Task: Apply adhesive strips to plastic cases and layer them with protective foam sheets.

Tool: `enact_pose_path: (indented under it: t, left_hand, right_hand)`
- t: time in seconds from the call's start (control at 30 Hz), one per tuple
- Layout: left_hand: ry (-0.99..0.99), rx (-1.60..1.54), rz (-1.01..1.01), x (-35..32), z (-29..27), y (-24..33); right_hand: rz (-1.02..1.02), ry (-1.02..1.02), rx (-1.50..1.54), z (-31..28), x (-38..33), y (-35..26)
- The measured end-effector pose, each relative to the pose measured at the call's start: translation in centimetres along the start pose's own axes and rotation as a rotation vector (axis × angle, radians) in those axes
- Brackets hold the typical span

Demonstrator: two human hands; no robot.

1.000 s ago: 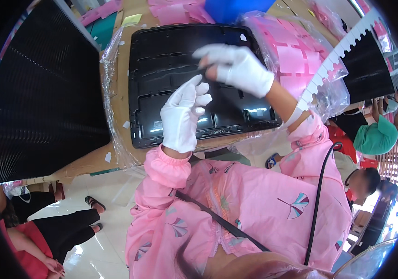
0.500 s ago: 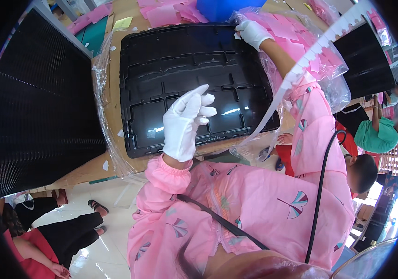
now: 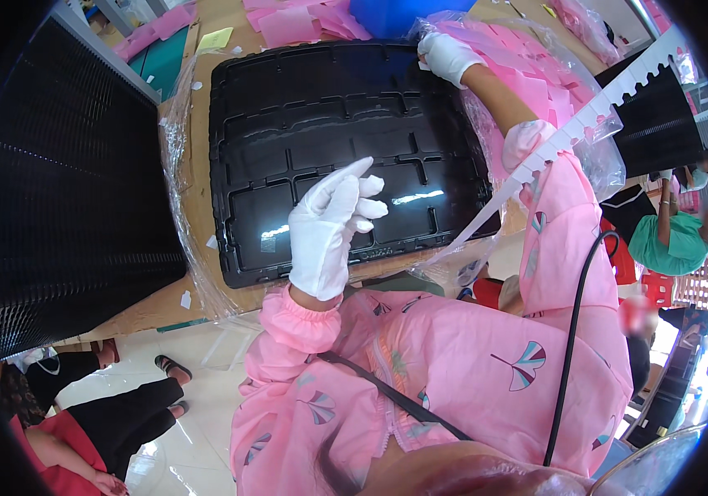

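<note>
A black moulded plastic tray with raised ridges lies flat on the brown table in front of me. Above its near part is my left hand in a white glove, fingers stretched and somewhat apart, with nothing in them. My right hand, also gloved in white, is at the tray's far right corner. Its fingers are bent over the corner and closed on the edge; the fingertips are partly hidden. A white notched strip crosses in front of my right sleeve.
On the left rises a tall stack of black trays; another black stack is at the right. Pink sheets in clear plastic lie beside my right hand. A blue container stands beyond the tray. Other people are around the table.
The white notched strip has shifted to the right and lower across my right sleeve. My right fingers have curled more at the tray corner. My left hand has barely moved.
</note>
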State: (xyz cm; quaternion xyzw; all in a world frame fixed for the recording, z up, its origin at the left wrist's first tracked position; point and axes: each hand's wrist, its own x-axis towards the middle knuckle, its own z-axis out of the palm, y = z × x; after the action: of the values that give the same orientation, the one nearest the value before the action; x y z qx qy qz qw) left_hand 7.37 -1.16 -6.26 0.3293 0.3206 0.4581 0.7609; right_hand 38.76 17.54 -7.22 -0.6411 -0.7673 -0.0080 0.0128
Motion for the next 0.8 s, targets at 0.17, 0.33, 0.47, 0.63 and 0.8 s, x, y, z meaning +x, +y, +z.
enact_pose_path:
  t: [0.17, 0.33, 0.47, 0.63, 0.8]
  left_hand:
    - [-0.016, -0.018, 0.004, 0.1, -0.2, -0.2]
    - [-0.011, -0.018, -0.001, 0.0, 0.0, -0.1]
    - [0.003, -0.02, -0.009, -0.1, 0.3, 0.0]
    - [0.012, -0.019, -0.004, -0.2, 0.2, -0.1]
    - [-0.001, -0.015, 0.015, -0.2, 0.1, -0.3]
  right_hand:
    - [-0.046, 0.043, -0.042, 0.1, -0.3, 0.3]
    - [-0.088, 0.146, -0.195, 0.2, -1.4, -0.3]
    - [-0.102, 0.19, -0.257, 0.7, -1.6, -0.2]
    - [-0.127, 0.218, -0.253, 1.2, -2.0, 0.1]
    - [-0.146, 0.222, -0.241, 1.0, -2.9, -0.5]
